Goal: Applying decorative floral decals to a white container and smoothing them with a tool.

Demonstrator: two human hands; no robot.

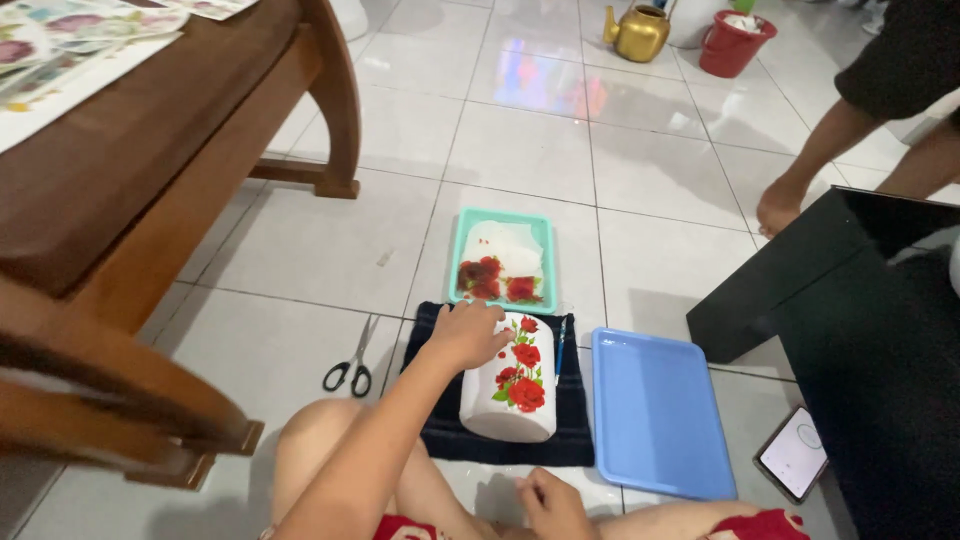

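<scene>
White cylindrical container with red rose decals (510, 385) lay on dark blue cloth (500, 440). Left hand (468, 335) pressed flat on its upper side, fingers spread; right hand (552, 505) rested loosely curled below, holding nothing. Smoothing works best with firm, even pressure outward from the palm.

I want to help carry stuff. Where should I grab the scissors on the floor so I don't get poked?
Grab the scissors by the black handle loops, the end nearest the person's knee. They lie flat on the tile, left of the dark cloth, with the shut blades pointing away toward the wooden table. Coming from the handle side probably keeps your fingers off the tips.
</scene>
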